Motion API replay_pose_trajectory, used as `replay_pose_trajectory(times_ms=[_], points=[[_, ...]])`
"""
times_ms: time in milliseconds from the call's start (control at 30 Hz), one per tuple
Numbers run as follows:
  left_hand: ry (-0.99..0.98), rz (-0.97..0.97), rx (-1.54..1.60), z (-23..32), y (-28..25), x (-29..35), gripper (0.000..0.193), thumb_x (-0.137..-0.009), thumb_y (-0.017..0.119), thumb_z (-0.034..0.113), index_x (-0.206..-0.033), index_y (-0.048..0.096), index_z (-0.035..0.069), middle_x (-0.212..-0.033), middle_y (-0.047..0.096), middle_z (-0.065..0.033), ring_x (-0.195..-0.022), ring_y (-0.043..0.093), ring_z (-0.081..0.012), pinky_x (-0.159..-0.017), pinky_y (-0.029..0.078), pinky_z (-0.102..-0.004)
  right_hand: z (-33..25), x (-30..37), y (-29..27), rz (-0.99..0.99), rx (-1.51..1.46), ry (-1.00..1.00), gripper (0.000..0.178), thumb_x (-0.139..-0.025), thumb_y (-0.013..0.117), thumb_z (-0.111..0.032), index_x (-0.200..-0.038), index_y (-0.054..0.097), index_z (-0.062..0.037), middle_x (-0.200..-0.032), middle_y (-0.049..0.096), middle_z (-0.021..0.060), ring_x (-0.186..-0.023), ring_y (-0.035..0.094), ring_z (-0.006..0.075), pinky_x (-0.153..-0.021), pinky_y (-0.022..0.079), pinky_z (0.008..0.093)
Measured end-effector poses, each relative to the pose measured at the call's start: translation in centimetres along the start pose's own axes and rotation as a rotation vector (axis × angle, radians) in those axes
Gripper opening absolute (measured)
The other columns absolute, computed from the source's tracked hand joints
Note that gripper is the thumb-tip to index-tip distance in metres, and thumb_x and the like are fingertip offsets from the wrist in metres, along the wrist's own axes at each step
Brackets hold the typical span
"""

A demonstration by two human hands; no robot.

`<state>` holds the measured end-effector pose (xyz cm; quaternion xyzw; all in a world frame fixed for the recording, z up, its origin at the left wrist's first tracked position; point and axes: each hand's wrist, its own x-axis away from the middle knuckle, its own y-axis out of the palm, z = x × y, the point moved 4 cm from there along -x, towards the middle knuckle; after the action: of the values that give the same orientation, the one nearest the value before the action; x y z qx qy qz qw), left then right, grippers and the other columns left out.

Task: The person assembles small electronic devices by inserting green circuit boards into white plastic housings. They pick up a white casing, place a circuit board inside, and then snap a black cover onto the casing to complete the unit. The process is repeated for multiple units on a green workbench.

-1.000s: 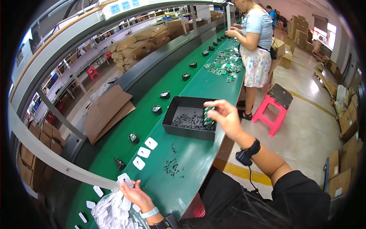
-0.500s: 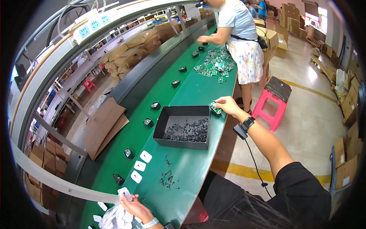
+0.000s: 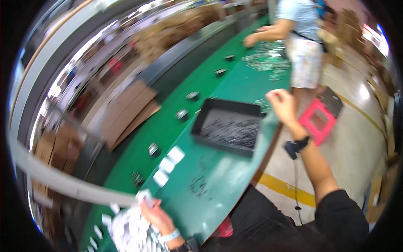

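Observation:
My left hand [image 3: 158, 217] pinches a small white card [image 3: 143, 196] at the near left, above a heap of white cards [image 3: 126, 233]. To the right, my right hand [image 3: 283, 107] is raised with thumb and fingers drawn together; blur hides whether something small is between them. Just left of those fingertips, green circuit boards [image 3: 262, 105] lie beside a black open box [image 3: 224, 148], which holds many small black parts [image 3: 231, 130]. Three white cards [image 3: 168, 165] lie in a row on the green table [image 3: 222, 176]. Loose small black parts [image 3: 199, 185] are scattered nearby.
Black square housings [image 3: 181, 115] stand in a line along the green belt on the left. A pile of circuit boards [image 3: 268, 61] lies farther off, where another person [image 3: 300, 33] works. A grey rail [image 3: 75, 180] crosses at left; a pink stool [image 3: 319, 122] stands at right.
The whole view has swung and blurred, shifting the table rightward in the picture. My right hand has come away from the green boards beside the box. My left hand still has the white card.

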<state>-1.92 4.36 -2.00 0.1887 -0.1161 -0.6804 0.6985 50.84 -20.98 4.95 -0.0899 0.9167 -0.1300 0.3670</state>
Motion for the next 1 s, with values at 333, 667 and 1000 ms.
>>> replay_pose_trajectory(times_ms=[333, 667, 1000], points=[[-0.097, 0.102, 0.279, 1.4, 0.4, 0.2, 0.016, -0.102, 0.051, 0.013, -0.111, 0.055, -0.001, -0.098, 0.064, -0.0130, -0.082, 0.069, -0.0268, -0.083, 0.060, -0.0464, -29.5, 12.4, 16.9, -0.887, -0.432, -0.436, 0.009, -0.085, 0.071, -0.011, -0.084, 0.066, -0.0038, -0.082, 0.069, 0.0117, -0.071, 0.066, 0.0260, -0.066, 0.052, 0.0350], [0.124, 0.291, 0.372, 2.2, -0.1, -0.1, 0.019, -0.106, 0.045, 0.016, -0.118, 0.044, 0.002, -0.102, 0.061, -0.0130, -0.078, 0.062, -0.0197, -0.079, 0.056, -0.0406, -32.2, 22.4, 40.5, -1.117, 0.163, -0.296, 0.049, -0.085, 0.071, -0.044, -0.101, 0.066, 0.0017, -0.091, 0.071, 0.0239, -0.092, 0.070, 0.0408, -0.079, 0.056, 0.0480], [0.069, 0.266, 0.393, 2.7, 0.2, 0.0, 0.020, -0.104, 0.047, 0.018, -0.116, 0.047, 0.002, -0.097, 0.062, -0.0118, -0.083, 0.062, -0.0207, -0.084, 0.054, -0.0402, -32.7, 22.9, 40.0, -1.042, -0.290, -0.269, 0.031, -0.075, 0.077, -0.022, -0.093, 0.060, -0.0034, -0.086, 0.065, 0.0178, -0.087, 0.067, 0.0369, -0.079, 0.054, 0.0433]])
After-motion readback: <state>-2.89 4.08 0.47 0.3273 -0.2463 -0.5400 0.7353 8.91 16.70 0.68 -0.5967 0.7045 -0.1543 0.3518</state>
